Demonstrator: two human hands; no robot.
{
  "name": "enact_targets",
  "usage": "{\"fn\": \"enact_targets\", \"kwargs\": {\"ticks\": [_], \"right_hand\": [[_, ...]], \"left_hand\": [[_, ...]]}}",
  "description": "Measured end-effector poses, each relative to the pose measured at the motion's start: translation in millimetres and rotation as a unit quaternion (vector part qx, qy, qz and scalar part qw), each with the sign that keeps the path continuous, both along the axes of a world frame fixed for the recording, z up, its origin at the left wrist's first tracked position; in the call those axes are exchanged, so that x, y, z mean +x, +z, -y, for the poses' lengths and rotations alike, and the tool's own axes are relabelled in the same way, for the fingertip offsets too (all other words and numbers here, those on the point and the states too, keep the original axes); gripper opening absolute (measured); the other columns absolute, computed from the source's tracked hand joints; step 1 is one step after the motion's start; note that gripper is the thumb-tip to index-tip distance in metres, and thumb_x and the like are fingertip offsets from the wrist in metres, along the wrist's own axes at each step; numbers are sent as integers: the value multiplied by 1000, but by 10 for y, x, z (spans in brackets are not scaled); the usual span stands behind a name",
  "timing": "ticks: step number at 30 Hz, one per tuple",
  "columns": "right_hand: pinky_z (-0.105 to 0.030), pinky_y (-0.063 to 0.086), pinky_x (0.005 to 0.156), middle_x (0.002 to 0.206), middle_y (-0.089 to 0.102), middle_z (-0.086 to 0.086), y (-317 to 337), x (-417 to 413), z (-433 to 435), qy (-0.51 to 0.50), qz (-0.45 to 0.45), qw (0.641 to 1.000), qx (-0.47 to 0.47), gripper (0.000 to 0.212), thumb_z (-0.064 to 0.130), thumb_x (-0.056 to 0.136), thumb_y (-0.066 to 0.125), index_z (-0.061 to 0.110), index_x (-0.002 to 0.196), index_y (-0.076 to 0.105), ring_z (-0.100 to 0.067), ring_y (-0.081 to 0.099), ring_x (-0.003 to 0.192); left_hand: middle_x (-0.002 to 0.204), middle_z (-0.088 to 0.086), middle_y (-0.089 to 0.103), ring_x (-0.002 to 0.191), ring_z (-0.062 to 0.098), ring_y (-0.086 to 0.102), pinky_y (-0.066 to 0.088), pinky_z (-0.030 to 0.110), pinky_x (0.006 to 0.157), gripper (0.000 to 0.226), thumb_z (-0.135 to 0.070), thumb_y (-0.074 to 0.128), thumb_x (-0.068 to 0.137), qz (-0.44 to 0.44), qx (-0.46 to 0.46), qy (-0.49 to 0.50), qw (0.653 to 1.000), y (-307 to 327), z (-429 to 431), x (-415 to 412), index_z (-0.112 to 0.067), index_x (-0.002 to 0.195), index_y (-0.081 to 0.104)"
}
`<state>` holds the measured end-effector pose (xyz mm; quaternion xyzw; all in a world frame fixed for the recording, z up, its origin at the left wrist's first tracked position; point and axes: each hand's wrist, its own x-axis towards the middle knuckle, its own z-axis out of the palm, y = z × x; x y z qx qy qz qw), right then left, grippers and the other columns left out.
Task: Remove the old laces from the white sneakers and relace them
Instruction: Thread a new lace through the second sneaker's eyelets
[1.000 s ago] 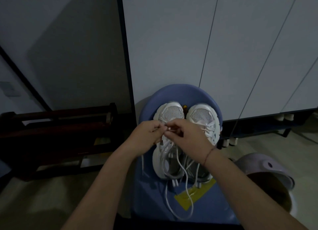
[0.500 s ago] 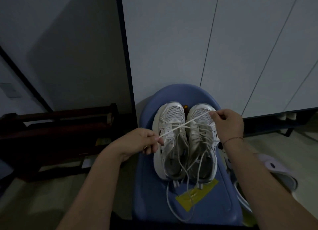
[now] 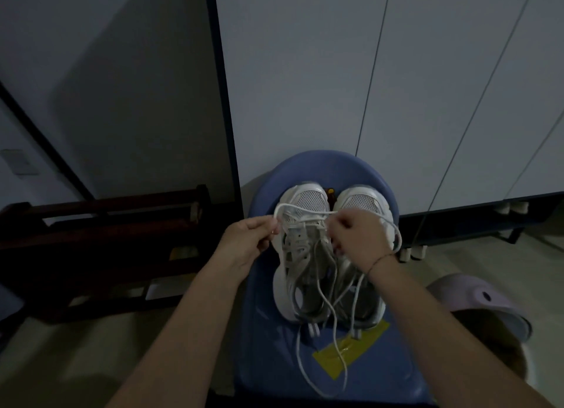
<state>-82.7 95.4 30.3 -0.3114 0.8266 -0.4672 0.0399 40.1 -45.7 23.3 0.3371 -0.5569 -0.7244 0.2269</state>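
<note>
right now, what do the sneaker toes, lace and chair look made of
Toes: white woven mesh, matte; a fine grid of holes shows. Lace: white round cord, probably woven fabric; it bends limply. Chair: blue, likely moulded plastic; smooth, seamless curved back, dull sheen.

I see dim room: white cabinet doors [image 3: 305,72] ahead, grey wall [image 3: 106,72] left, dark wood rack [image 3: 106,224] below it, blue chair [image 3: 320,169] against cabinet, pale floor [image 3: 76,362], lilac bin [image 3: 467,294] right.

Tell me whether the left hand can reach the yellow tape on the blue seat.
Probably, but not freely: the left hand pinches a lace, and loose lace ends lie across the yellow tape.
</note>
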Motion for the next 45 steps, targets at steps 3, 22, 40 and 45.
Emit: {"fn": "enact_targets", "kwargs": {"ticks": [3, 22, 40, 45], "right_hand": [[-47, 56, 76, 82, 71, -15, -190, 117, 121, 73, 48, 993, 85, 20, 11, 91, 52, 9, 87, 71, -29, 68, 74], [-15, 37, 40, 62, 60, -3, -309, 71, 289, 146, 420, 888, -115, 39, -6, 96, 29, 7, 106, 64, -4, 48, 41], [-15, 42, 40, 44, 58, 2, -352, 26, 311, 136, 385, 909, -82, 32, -13, 92, 34, 1, 95, 63, -4, 52, 38], [-14, 45, 40, 47, 62, 0, -373, 42, 366, 130, 395, 902, -112, 19, -6, 93, 48, 4, 85, 63, -4, 53, 36]], "left_hand": [[62, 2, 68, 54, 5, 63, 52, 12, 56, 6, 1, 60, 92, -22, 20, 38, 999, -67, -11, -123, -1, 94, 66], [67, 6, 67, 59, 9, 60, 50, 14, 55, 5, -1, 71, 85, -12, -80, 73, 994, -362, -113, -339, -5, 86, 70], [89, 6, 67, 81, 15, 61, 50, 27, 74, 32, -29, 81, 78, 98, -99, -36, 990, -345, -195, -305, -7, 96, 64], [74, 5, 71, 74, 17, 63, 52, 30, 71, 10, -15, 74, 82, 115, -164, -21, 980, -350, -73, -246, -13, 73, 71]]}}
